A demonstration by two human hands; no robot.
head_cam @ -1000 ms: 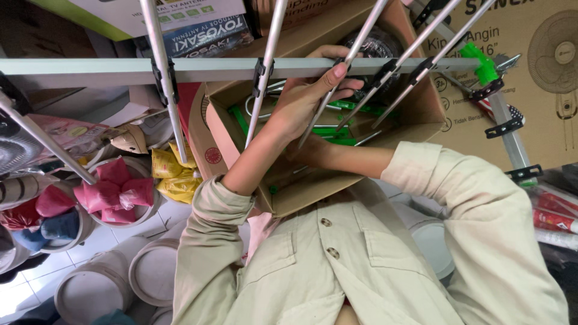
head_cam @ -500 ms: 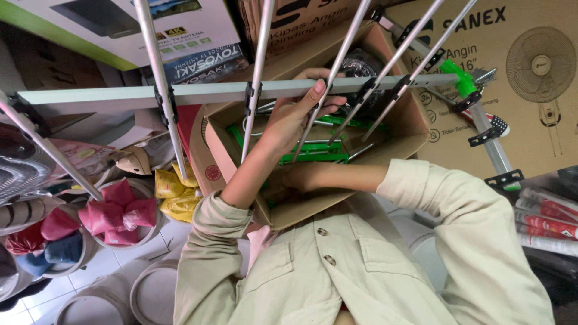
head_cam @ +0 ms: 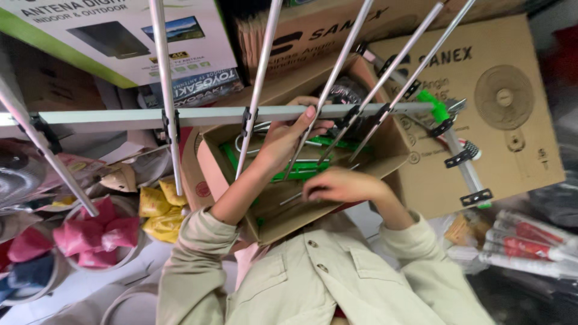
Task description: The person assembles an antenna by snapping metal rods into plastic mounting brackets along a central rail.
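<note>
A long grey metal antenna boom (head_cam: 120,117) with several silver rods (head_cam: 164,90) clipped across it spans the view. My left hand (head_cam: 292,129) is shut around the boom near its middle, above an open cardboard box (head_cam: 394,153). Inside the box lie green plastic parts (head_cam: 298,171) and thin metal pieces. My right hand (head_cam: 337,183) hovers palm down over the box's near side, fingers curled over a thin metal rod; whether it grips the rod is unclear. The boom's right end carries a green clip (head_cam: 435,108) and black brackets. My beige shirt fills the bottom.
A large fan carton (head_cam: 512,120) stands at the right, and a white and green antenna carton (head_cam: 120,36) at the top left. Bowls of pink pouches (head_cam: 96,235), yellow packets (head_cam: 158,210) and red and white tubes (head_cam: 530,244) crowd the floor.
The view has tilted and the boom now sits lower in it. My right hand has come out from deep in the box to its near side. My left hand keeps its hold.
</note>
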